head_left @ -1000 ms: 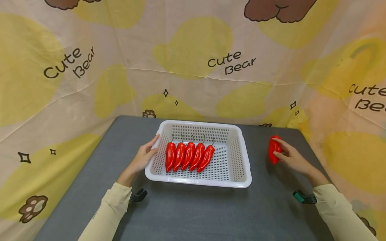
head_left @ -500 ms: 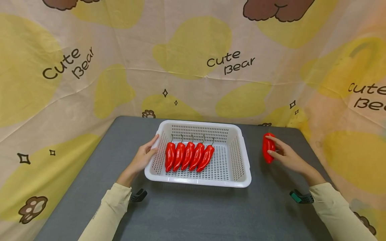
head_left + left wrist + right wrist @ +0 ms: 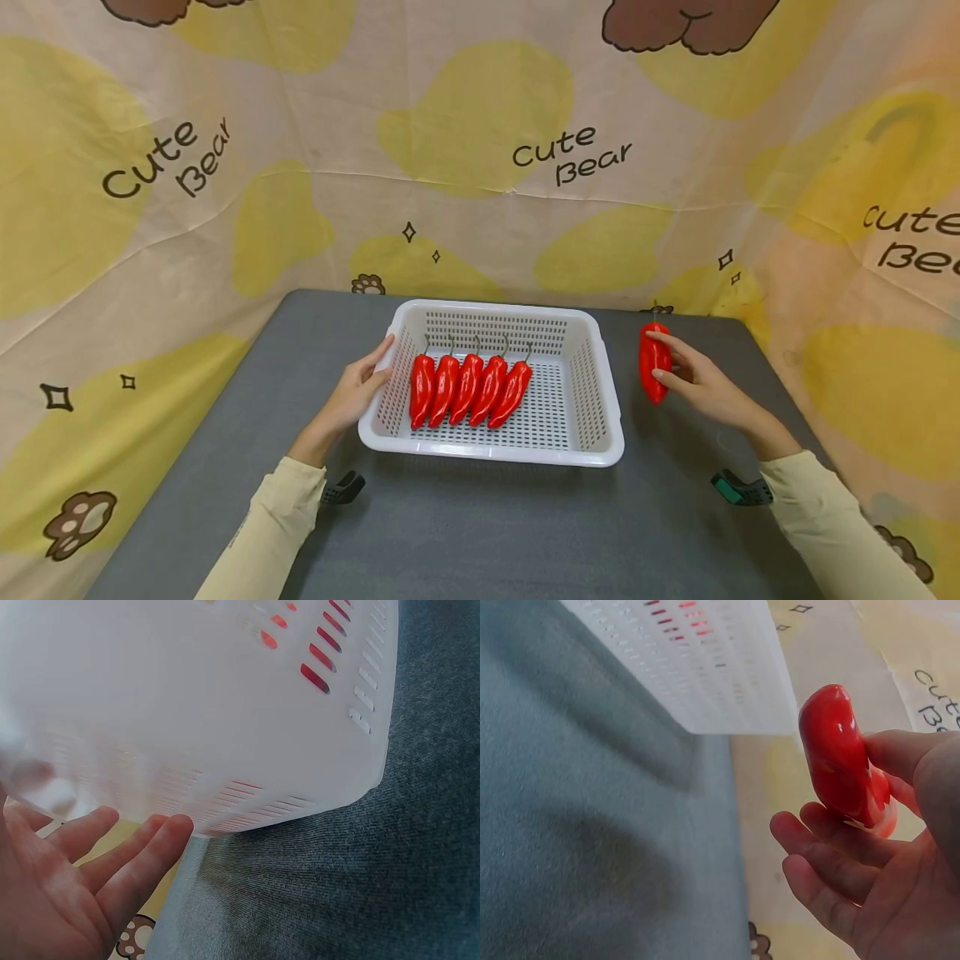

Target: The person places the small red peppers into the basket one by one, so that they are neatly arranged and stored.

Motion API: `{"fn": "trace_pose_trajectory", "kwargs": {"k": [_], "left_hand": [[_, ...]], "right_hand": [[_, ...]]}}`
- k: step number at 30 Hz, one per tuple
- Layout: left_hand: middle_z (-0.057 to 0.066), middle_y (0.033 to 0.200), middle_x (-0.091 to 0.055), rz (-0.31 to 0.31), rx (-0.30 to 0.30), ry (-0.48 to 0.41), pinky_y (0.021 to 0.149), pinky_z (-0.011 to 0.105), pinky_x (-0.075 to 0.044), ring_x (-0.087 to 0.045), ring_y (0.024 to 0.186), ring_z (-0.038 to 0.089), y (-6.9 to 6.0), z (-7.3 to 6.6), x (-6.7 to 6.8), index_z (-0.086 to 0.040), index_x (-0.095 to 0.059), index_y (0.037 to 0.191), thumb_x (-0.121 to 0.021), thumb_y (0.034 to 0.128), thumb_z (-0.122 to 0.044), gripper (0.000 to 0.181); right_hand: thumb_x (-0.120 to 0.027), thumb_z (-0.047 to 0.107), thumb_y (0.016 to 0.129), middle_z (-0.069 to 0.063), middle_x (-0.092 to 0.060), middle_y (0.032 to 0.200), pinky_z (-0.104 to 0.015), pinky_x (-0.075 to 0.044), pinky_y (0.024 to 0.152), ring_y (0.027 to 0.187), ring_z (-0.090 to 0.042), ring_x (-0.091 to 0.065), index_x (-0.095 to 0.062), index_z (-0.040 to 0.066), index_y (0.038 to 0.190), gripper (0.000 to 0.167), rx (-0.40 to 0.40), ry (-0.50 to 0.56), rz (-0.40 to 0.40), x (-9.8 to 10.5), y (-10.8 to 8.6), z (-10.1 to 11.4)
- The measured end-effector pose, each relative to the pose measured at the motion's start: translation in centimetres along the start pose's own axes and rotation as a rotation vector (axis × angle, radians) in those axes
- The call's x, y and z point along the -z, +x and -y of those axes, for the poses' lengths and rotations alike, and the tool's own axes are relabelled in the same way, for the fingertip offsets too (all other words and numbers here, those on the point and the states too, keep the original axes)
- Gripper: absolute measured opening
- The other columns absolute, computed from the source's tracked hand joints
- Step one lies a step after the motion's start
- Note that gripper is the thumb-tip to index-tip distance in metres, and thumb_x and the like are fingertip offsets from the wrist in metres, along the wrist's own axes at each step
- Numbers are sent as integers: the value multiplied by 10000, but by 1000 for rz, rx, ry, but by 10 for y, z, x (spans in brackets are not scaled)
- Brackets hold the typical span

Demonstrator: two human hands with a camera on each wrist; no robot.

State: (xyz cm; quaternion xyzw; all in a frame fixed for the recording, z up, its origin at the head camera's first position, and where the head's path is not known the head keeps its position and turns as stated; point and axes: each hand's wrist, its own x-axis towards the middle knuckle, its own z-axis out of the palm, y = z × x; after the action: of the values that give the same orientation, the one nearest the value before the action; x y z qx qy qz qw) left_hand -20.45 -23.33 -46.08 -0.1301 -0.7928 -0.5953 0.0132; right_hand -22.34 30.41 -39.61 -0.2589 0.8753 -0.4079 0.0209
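A white perforated plastic basket (image 3: 491, 459) stands mid-table, with several glossy red peppers (image 3: 468, 390) lined up side by side in its left part, green stems pointing away. My left hand (image 3: 351, 398) holds the basket's left rim; in the left wrist view some fingers (image 3: 146, 859) extend beside the outer wall. To the right of the basket, my right hand (image 3: 701, 382) pinches another red pepper (image 3: 654, 365) between thumb and fingers. That pepper (image 3: 840, 754) is off the table, roughly upright, stem away, apart from the basket. The palm side hides part of it in the right wrist view.
The dark grey table (image 3: 480, 533) stretches in front of the basket and to both sides. A patterned cloth (image 3: 480, 225) with printed lettering hangs behind the table and along its sides. Dark bands with small devices (image 3: 742, 487) are worn at both wrists.
My right hand has moved left toward the basket with the pepper, and slightly away from me. The left hand, the basket and the peppers inside stay in place.
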Motion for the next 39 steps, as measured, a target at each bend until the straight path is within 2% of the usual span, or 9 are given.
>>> {"fn": "trace_pose_trajectory", "kwargs": {"k": [9,16,26,34,39], "left_hand": [[363,1535,-377,3,1,3,733,420,-648,-660,1043,543,0,0,0,-47,-283,1587,-433,1035,-32,572],[370,1534,-374,7,6,-10,724,420,-648,-658,1050,550,-1,-1,1,-53,-274,1591,-427,1039,-32,574],[365,1537,-376,14,0,-18,726,420,-647,-659,1048,553,-1,-1,0,-56,-271,1592,-429,1041,-41,573],[365,1537,-375,13,9,-18,729,430,-647,-659,1042,557,-1,0,1,-68,-272,1594,-427,1035,-39,581],[365,1530,-387,15,13,-18,731,417,-647,-668,1037,538,0,0,1,-76,-267,1597,-421,1036,-40,583]], "right_hand": [[-596,31,985,-368,-541,1347,-133,-563,823,1041,92,-575,-305,-18,1552,638,39,19,-5,-5,6,12],[-607,50,984,-324,-564,1336,-164,-580,816,1054,-139,-649,-322,27,1555,639,30,30,-12,-11,12,22],[-614,51,980,-302,-575,1312,-178,-591,792,998,-53,-650,-351,53,1547,625,44,57,-55,-21,18,34],[-604,57,984,-303,-589,1311,-198,-597,813,998,-186,-699,-320,46,1557,640,32,108,-6,-33,25,46],[-594,52,988,-316,-561,1342,-215,-602,812,1015,-327,-686,-299,41,1565,648,42,135,27,-43,31,59]]}}
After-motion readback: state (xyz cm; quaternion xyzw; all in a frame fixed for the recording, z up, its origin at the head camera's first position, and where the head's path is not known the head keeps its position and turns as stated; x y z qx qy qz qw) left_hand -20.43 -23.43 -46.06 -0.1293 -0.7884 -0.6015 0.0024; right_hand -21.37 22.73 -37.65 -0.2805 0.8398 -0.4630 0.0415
